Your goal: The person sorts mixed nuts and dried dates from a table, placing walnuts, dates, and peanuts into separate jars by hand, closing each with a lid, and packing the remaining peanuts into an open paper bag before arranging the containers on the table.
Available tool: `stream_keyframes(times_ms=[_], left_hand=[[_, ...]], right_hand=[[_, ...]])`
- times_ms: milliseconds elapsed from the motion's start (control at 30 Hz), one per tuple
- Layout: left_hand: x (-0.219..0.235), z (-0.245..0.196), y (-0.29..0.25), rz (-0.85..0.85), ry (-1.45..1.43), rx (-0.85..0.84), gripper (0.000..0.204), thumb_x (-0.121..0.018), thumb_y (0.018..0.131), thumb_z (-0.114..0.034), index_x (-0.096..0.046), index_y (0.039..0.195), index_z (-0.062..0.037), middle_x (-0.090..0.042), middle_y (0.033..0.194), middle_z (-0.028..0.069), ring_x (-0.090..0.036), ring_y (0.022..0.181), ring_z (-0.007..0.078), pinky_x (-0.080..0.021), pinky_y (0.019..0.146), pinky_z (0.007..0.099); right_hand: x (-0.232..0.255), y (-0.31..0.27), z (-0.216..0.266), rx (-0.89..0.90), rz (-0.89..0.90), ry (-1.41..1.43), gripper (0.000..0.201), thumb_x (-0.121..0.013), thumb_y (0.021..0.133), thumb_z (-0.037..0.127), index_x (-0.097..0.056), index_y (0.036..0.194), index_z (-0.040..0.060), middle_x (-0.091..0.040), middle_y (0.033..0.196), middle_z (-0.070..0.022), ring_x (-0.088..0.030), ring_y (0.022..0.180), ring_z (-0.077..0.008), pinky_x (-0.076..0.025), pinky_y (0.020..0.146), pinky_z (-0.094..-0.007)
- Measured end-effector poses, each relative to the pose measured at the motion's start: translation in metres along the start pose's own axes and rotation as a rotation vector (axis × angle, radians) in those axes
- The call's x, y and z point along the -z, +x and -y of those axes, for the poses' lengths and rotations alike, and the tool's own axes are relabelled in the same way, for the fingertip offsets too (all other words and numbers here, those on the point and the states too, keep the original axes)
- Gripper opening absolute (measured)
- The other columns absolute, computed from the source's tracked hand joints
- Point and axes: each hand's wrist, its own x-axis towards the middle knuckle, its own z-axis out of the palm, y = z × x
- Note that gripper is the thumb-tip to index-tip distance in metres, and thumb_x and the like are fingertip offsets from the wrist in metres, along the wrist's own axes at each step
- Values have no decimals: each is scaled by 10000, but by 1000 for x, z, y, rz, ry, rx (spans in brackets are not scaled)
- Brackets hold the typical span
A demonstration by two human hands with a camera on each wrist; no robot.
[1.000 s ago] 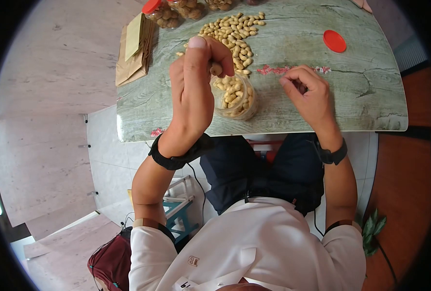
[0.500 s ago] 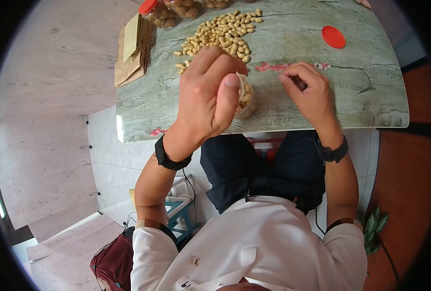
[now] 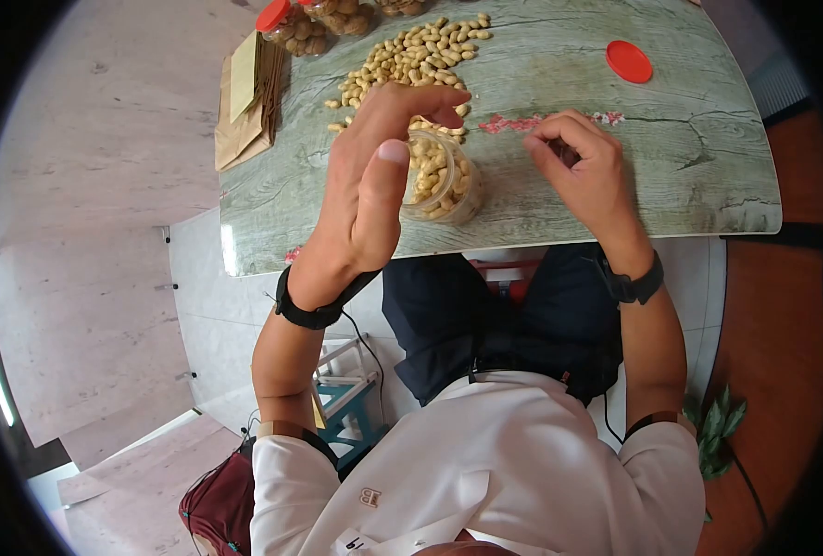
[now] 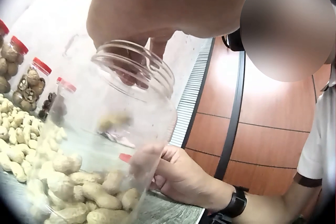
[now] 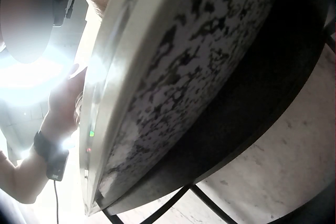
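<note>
While the left hand (image 3: 370, 176) hovers with relaxed, empty fingers over the open plastic jar (image 3: 439, 181) of peanuts near the table's (image 3: 689, 157) front edge, the right hand (image 3: 583, 171) rests curled beside it; contents indiscernible.

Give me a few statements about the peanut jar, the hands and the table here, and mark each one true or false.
1. The clear plastic jar stands open, with no lid on it. True.
2. The jar is filled to the brim with peanuts. False: in the left wrist view the peanuts fill only its lower part.
3. The left hand hangs over the jar's mouth with its fingers stretched out. True.
4. The loose red lid lies right beside the jar. False: it lies far off, toward the table's far right.
5. A pile of loose peanuts lies on the table beyond the jar. True.
6. The right hand grips the jar. False: it rests on the table to the jar's right, fingers curled.
</note>
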Motion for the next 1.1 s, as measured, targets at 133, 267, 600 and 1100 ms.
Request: stream_keyframes(times_ms=[133,267,600,1100], left_hand=[[4,10,-6,-219,-50,13,459,-367,1094,-313,-642,1256,18,-718,1078,113,-646,1012,199,-485,884,333],[30,48,-2,-230,115,240,359,-562,1070,-185,-578,1373,7,-672,1254,119,-623,1167,186,-497,948,344],[15,146,10,230,857,-6,829,-566,993,-624,-393,1576,-60,-416,1545,268,-440,1395,456,-399,1141,522],[13,169,30,189,794,38,428,-589,1047,-332,-580,1395,-82,-584,1234,176,-634,1097,382,-542,906,468]], right_hand=[[0,0,-1,9,-1,-10,83,-763,880,27,-696,919,-4,-664,843,-53,-598,645,-135,-481,591,-281],[0,2,1,9,3,8,79,-759,880,29,-697,918,-3,-671,850,-56,-606,652,-141,-487,593,-284],[1,1,2,-15,28,-31,80,-757,883,32,-694,920,-1,-682,868,-58,-616,663,-151,-495,595,-287],[0,2,4,-9,28,-21,83,-762,872,20,-695,918,2,-678,857,-60,-614,651,-147,-493,587,-285]])
